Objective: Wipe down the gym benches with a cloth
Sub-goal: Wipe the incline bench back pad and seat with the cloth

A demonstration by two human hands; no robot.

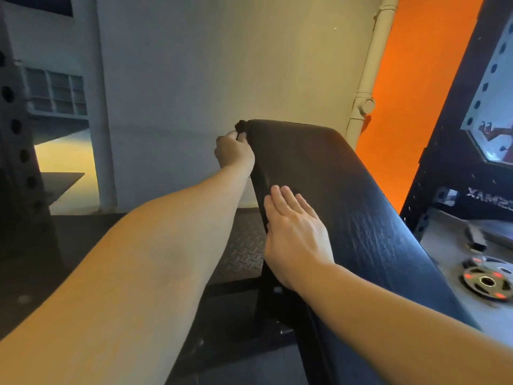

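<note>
The left hand (234,151) grips a small dark cloth (241,126) at the far corner of the bench surface (347,190), the right hand (297,237) rests flat and open-fingered mid-pad, and wiping along the side edge looks next.

Bench (347,195) grained black vinyl, slight sheen, floor (244,245) ribbed diamond-tread matting

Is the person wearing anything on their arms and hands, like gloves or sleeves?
The left hand and right hand are bare: no gloves, rings or watch show. The left forearm and right forearm are bare too, with no sleeve in view.
</note>
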